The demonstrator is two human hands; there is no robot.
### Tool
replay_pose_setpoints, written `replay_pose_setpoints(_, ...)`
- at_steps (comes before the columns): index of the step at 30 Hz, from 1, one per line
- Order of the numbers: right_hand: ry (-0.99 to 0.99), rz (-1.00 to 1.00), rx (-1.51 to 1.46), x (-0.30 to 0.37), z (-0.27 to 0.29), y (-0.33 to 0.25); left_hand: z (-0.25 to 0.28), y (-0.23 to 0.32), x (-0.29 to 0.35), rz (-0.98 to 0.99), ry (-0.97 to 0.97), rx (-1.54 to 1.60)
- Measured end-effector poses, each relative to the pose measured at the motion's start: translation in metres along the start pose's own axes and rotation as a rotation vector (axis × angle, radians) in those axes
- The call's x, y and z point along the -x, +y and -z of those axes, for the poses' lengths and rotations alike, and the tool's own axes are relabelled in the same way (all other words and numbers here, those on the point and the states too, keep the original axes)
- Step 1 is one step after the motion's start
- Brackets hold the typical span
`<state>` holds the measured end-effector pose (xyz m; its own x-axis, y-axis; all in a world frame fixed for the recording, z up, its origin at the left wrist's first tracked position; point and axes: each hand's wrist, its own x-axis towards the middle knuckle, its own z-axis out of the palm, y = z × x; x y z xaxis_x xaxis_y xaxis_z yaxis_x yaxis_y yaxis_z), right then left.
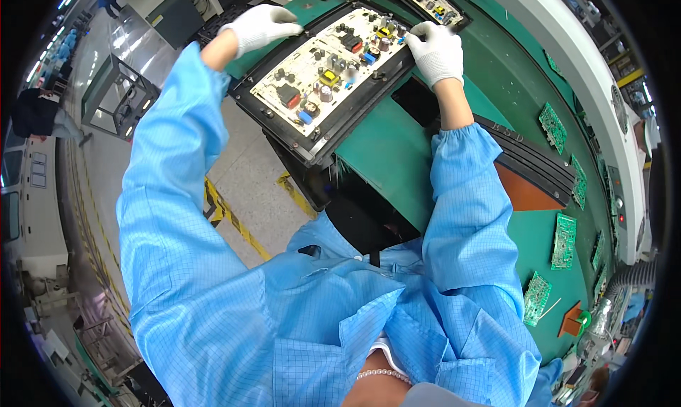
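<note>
black frame (320,141) carrying a board (333,66) sits tilted over the near edge of the green table (386,148). left hand (261,25) grips the frame's far-left corner, right hand (436,51) clasps its far-right corner. likely best: keep both grips level, fingers off components. 4 loose green boards (564,240) lie right of the frame.

Electronics assembly plant, my station. Evidence: green counter (397,158) carrying loose green circuit boards (565,241); populated white circuit board (333,63) in black carrier frame (284,134); my blue anti-static smock (213,279); yellow-and-black hazard floor tape (234,219); long white conveyor rail (567,59).
</note>
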<state>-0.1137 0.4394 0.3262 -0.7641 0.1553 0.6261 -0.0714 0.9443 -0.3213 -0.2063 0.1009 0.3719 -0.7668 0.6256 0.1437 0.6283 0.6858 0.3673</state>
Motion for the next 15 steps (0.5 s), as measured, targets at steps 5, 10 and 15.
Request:
replay_pose_setpoints(5,-0.127,-0.051,0.078,-0.02,-0.004,0.003,-0.02,0.013,-0.029,0.015,-0.043,-0.105)
replay_pose_setpoints(10,-0.247,-0.089,0.124,-0.025,-0.006,-0.004,-0.034,0.022,-0.037,0.047,0.084,-0.244)
replay_pose_setpoints(15,-0.354,-0.045,0.18,-0.03,0.0,-0.004,-0.017,0.013,-0.073,0.136,-0.214,-0.143)
